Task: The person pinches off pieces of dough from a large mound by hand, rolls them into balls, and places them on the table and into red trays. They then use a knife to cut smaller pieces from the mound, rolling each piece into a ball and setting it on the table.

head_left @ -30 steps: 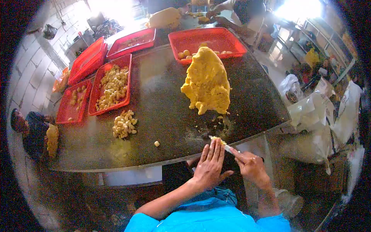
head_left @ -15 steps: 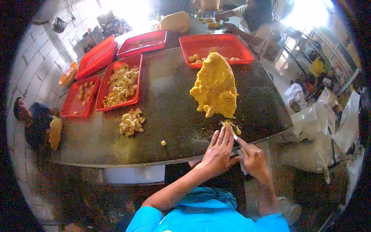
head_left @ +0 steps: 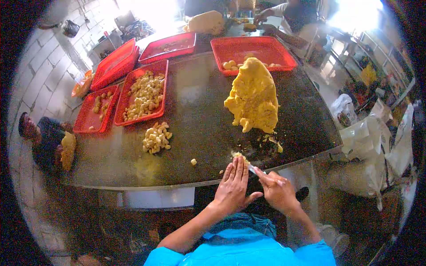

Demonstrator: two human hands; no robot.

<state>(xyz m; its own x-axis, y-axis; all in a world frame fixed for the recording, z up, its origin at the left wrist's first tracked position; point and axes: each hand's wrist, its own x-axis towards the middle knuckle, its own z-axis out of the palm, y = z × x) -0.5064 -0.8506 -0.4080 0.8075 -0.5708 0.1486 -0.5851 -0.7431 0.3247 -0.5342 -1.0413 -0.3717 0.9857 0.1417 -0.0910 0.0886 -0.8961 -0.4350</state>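
Note:
My left hand [head_left: 233, 184] lies open on the near part of the dark table, fingers stretched together and thumb apart. Its fingertips rest at a small bit of yellow dough [head_left: 238, 155]. Just right of it, my right hand [head_left: 278, 191] is closed around a narrow pale-bladed tool [head_left: 252, 168], whose tip points at the left fingers and the dough bit. Most of the tool's handle is hidden in the fist. Beyond the hands lies a large lump of yellow dough [head_left: 254, 95], with crumbs [head_left: 271, 139] below it.
To the left are a heap of small dough pieces [head_left: 157, 138] and one lone piece [head_left: 193, 162]. Red trays hold dough pieces, including a full tray [head_left: 165, 88] and a far tray [head_left: 290, 62]. People stand at the far end and left edge. Plastic bags [head_left: 364, 137] hang right.
Both hands have moved left and slightly nearer to me along the table, with the tool. Scattered crumbs now show where they were, below the large dough lump. The view has shifted slightly.

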